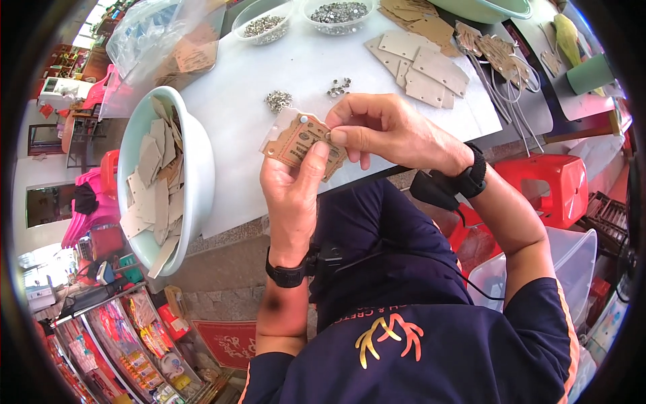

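Note:
My left hand (291,195) holds a small tan printed tag (294,145) with scalloped edges and corner holes, its thumb pressed on the lower part. A round silver rivet (303,119) sits in the tag's upper corner. At the right corner, the thumb and forefinger of my right hand (390,131) pinch what looks like another small metal rivet (328,135), mostly hidden by the fingertips. Just beyond the tag, two small heaps of metal rivets, one silver heap (278,101) and one darker heap (338,87), lie on the white tabletop (245,145).
A pale green basin (202,151) full of tan pieces stands at the left. Two clear tubs, a left tub (259,42) and a right tub (338,30), hold metal parts at the back. Stacked blank tags (437,67) and corded tags (505,57) lie right. A red stool (555,188) stands beyond my right arm.

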### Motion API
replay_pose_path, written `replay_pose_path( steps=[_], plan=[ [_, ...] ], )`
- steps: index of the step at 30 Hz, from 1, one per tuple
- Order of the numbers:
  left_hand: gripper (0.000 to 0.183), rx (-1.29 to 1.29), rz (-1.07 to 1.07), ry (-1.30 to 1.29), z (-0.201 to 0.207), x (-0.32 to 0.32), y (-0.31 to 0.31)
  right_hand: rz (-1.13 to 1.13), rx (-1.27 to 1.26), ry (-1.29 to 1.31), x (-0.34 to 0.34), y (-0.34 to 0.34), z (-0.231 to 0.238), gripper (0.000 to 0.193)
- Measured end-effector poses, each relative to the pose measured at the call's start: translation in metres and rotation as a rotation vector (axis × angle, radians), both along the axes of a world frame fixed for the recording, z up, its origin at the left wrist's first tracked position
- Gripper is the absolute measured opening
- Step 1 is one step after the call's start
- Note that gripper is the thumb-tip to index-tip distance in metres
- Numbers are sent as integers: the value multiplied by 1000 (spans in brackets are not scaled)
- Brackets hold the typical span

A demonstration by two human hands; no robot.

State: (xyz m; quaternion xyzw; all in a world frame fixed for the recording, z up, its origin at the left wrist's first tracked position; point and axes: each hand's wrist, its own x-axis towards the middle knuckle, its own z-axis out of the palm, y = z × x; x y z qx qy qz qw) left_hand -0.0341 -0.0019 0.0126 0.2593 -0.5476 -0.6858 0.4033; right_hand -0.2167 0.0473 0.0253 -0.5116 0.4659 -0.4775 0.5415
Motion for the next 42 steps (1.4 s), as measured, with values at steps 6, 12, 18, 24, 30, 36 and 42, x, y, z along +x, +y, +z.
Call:
replay_pose_path(
  steps=[6, 12, 18, 24, 30, 36, 42],
  plan=[
    [24, 40, -2, 1, 1, 0, 2, 7, 22, -50, -4, 3, 1, 26],
    [26, 21, -57, -20, 8, 0, 3, 32, 49, 136, -8, 2, 10, 22],
    [31, 85, -197, -60, 21, 12, 11, 113, -295, 443, -14, 7, 20, 17],
    [28, 113, -242, -34, 23, 9, 16, 179, -299, 467, -16, 13, 24, 18],
    [29, 116, -289, -55, 23, 8, 12, 183, -382, 505, -21, 12, 11, 22],
    [29, 155, -299, -93, 23, 6, 9, 202, -352, 426, -21, 11, 14, 23],
    [30, 185, -336, -106, 24, 5, 8, 177, -417, 419, -21, 11, 4, 18]
  ],
)
